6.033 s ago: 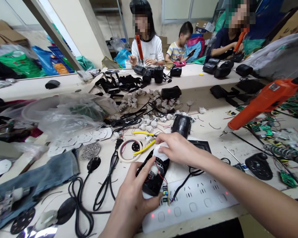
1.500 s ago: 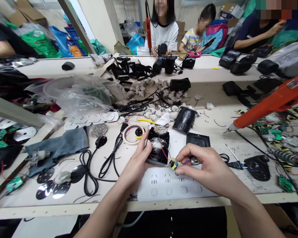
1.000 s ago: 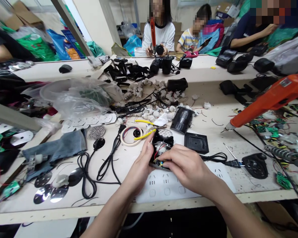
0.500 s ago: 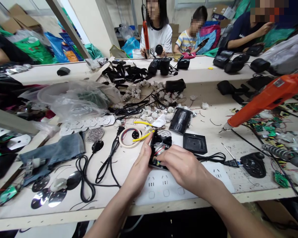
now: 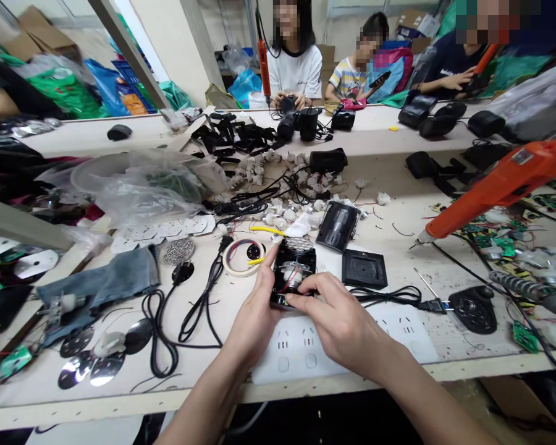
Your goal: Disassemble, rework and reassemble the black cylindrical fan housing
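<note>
A black open housing (image 5: 294,262) with a motor and thin red wires inside is tilted up above a white power strip (image 5: 290,355). My left hand (image 5: 257,303) holds it by its left side, the thumb along the edge. My right hand (image 5: 336,315) has its fingertips at the lower end of the housing, by the wires; whether they pinch a small part is hidden. Yellow-handled pliers (image 5: 266,230) lie behind the housing, partly covered. To the right are a black curved shell (image 5: 337,226) and a black square frame (image 5: 364,269).
An orange electric screwdriver (image 5: 495,188) hangs at the right, above green circuit boards (image 5: 526,335). A tape roll (image 5: 236,258), coiled black cables (image 5: 160,334) and a grey cloth (image 5: 106,281) lie left. Across the bench, people sit near black housings.
The housing has shifted slightly left and its motor shows more. My right fingers have moved a little left and spread somewhat. Across the bench, a person's hands have moved together around a black part.
</note>
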`<state>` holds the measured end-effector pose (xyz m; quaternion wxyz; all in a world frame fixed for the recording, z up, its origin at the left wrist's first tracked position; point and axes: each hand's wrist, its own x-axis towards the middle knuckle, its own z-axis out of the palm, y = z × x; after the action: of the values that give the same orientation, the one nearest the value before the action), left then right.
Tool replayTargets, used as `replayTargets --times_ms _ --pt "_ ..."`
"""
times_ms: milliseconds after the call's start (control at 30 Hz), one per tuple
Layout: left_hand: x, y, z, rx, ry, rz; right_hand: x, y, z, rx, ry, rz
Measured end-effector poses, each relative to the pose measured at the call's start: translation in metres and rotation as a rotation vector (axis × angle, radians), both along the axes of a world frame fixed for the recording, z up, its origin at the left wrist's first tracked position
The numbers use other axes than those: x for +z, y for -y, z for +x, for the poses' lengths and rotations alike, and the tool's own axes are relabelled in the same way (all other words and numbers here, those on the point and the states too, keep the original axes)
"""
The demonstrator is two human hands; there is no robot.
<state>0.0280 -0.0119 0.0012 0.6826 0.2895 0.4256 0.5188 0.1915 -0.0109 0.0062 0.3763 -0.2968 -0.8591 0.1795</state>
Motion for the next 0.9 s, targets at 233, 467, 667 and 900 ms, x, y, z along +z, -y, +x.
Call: replayTargets --times_ms 233,467,667,900 --pt "0.007 0.005 -0.005 -0.039 0.066 -0.067 0.000 0.005 0.002 0.001 -0.066 -0.077" --pt "0.003 0.006 -0.005 -0.033 0.105 -0.073 -0.003 0.007 0.002 -0.032 -0.225 -0.159" --pt "0.003 0.007 -0.004 -0.032 0.055 -0.035 -0.005 0.007 0.006 -0.156 -0.308 -0.192" --pt "-0.010 0.008 -0.007 -0.056 -0.178 0.080 -0.003 0.009 0.000 -0.085 -0.201 -0.078"
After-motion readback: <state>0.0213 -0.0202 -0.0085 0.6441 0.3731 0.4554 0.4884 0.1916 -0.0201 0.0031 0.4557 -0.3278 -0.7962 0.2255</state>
